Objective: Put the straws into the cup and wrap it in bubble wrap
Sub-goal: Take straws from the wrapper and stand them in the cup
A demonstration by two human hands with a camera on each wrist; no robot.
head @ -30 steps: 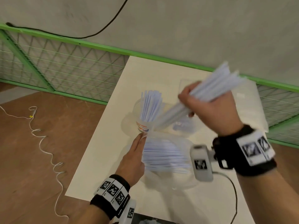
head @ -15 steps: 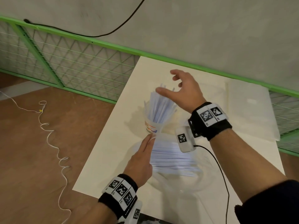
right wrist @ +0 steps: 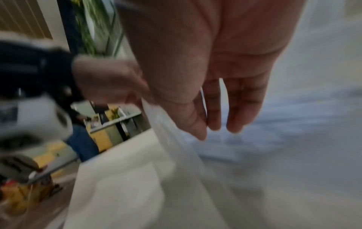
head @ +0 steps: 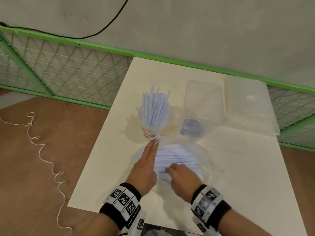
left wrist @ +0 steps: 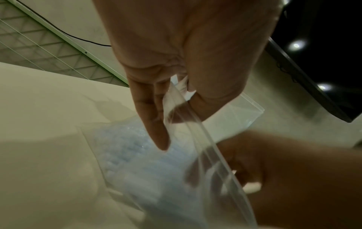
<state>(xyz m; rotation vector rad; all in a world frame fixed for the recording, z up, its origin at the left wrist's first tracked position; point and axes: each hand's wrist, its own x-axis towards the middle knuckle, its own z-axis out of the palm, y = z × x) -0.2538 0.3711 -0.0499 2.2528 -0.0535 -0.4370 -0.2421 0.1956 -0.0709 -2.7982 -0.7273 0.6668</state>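
A clear cup point(head: 150, 131) with a printed band stands upright on the white table point(head: 105, 167), full of pale blue straws point(head: 156, 109). Just in front of it lies a clear plastic bag point(head: 202, 160) with more straws point(head: 177, 156) inside. My left hand point(head: 154, 142) pinches the bag's rim point(left wrist: 211, 148) between thumb and fingers point(left wrist: 156, 124), holding it up. My right hand point(head: 170, 167) reaches into the bag's mouth, its relaxed fingers point(right wrist: 235, 120) just above the loose straws point(right wrist: 293, 116); it holds nothing that I can see.
An empty clear plastic box point(head: 202, 106) lies to the right of the cup, a blue label showing through it. A pale translucent sheet point(head: 248, 106) lies at the table's far right. A green mesh fence point(head: 68, 74) runs behind; a white cord point(head: 42, 150) trails on the floor.
My right hand carried a bundle of straws to the cup, let it go there, and came back down into the bag. My left hand stayed on the bag's rim.
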